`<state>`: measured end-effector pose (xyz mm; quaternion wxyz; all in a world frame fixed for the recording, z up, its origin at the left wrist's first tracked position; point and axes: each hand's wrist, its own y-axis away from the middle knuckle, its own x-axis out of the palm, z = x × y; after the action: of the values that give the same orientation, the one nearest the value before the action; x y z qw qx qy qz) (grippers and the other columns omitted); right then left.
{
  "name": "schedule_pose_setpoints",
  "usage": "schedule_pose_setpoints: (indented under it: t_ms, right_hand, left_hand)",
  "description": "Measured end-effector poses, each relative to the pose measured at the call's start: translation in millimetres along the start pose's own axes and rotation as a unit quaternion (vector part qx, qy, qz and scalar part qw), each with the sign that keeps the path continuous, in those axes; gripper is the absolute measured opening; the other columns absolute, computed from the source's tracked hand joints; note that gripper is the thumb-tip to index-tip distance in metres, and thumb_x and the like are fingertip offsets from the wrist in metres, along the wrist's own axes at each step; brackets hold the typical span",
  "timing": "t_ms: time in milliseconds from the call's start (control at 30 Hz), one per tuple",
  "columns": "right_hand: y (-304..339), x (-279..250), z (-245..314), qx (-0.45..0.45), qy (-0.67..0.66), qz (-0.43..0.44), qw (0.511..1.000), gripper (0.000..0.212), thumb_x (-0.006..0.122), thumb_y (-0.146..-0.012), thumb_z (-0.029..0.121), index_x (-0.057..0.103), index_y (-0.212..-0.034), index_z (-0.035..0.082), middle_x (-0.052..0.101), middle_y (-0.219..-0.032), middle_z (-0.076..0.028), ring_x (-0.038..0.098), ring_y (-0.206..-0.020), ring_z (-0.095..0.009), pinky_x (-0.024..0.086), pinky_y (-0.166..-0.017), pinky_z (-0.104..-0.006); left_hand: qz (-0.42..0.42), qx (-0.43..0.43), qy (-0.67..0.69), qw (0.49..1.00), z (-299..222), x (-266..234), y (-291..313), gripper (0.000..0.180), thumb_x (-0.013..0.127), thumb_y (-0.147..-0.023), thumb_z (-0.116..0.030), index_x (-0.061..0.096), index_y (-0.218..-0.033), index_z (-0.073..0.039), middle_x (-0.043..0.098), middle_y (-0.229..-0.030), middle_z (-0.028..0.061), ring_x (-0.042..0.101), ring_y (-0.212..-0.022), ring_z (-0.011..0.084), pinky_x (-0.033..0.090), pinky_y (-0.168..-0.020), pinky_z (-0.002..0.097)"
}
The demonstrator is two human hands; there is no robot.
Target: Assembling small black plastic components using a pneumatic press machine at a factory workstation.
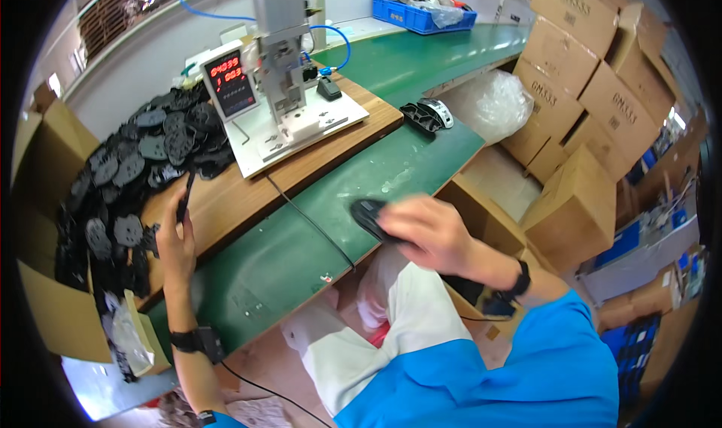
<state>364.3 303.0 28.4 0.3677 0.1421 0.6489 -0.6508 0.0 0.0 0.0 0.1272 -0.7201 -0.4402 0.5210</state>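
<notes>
My left hand is raised over the wooden board's left part, its fingers closed on a thin black plastic part seen edge-on. Over the green table's near edge, my right hand is blurred by motion, with its fingers on the end of a black oval plastic part shaped like a mouse shell. A big heap of similar black parts lies beyond and left of my left hand. Farther off stands a metal press on a white base plate, beside a box with a lit red display.
Black and silver shells lie on the green table right of the press. A black cable crosses the tabletop. Cardboard boxes and a clear plastic bag stand at the right; a blue tray sits far back.
</notes>
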Motion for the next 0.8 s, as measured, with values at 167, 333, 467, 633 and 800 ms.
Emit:
schedule_pose_setpoints:
  t_ms: [167,333,467,633,800]
  right_hand:
    - [182,-7,32,0.352,0.013,-0.019,0.936,0.034,0.067,-0.076,-0.006,0.069,-0.11,0.002,0.068,-0.114,-0.015,0.066,-0.105,-0.037,0.056,-0.09,-0.0425]
    - [366,30,40,0.568,0.069,-0.002,0.82,0.03,0.061,-0.091,0.001,0.063,-0.121,0.002,0.065,-0.117,-0.019,0.059,-0.114,-0.04,0.048,-0.1,-0.0455]
    - [426,61,24,0.66,0.08,0.018,0.747,0.027,0.059,-0.096,0.007,0.063,-0.122,0.003,0.065,-0.118,-0.02,0.059,-0.114,-0.041,0.047,-0.101,-0.0476]
    - [448,98,-2,0.735,0.064,0.049,0.673,0.031,0.06,-0.098,0.019,0.061,-0.125,0.005,0.066,-0.119,-0.02,0.059,-0.118,-0.04,0.048,-0.102,-0.049]
    - [433,98,-8,0.778,0.097,0.087,0.615,0.044,0.06,-0.099,0.033,0.059,-0.131,0.004,0.064,-0.125,-0.018,0.058,-0.122,-0.038,0.05,-0.102,-0.049]
  left_hand:
    - [0.067,0.142,-0.12,0.98,-80,25,-29,0.054,0.06,-0.085,0.014,0.065,-0.136,-0.005,0.067,-0.14,0.0177,0.06,-0.136,0.0356,0.046,-0.115,0.0474]
    - [0.092,0.211,-0.173,0.958,-143,98,-73,0.049,0.062,-0.089,0.005,0.066,-0.135,-0.009,0.067,-0.14,0.0182,0.059,-0.137,0.034,0.046,-0.116,0.048]
    - [0.077,0.235,-0.204,0.947,-142,140,-108,0.048,0.064,-0.087,0.008,0.069,-0.132,-0.007,0.067,-0.139,0.0202,0.061,-0.134,0.0359,0.05,-0.112,0.0455]
    - [0.072,0.182,-0.213,0.957,-136,174,-116,0.049,0.063,-0.088,0.006,0.068,-0.134,-0.01,0.068,-0.138,0.0199,0.061,-0.133,0.0357,0.05,-0.112,0.0444]
    - [0.105,0.147,-0.2,0.963,-155,177,-128,0.039,0.061,-0.093,0.001,0.067,-0.131,-0.008,0.069,-0.133,0.0227,0.065,-0.126,0.0393,0.053,-0.107,0.0468]
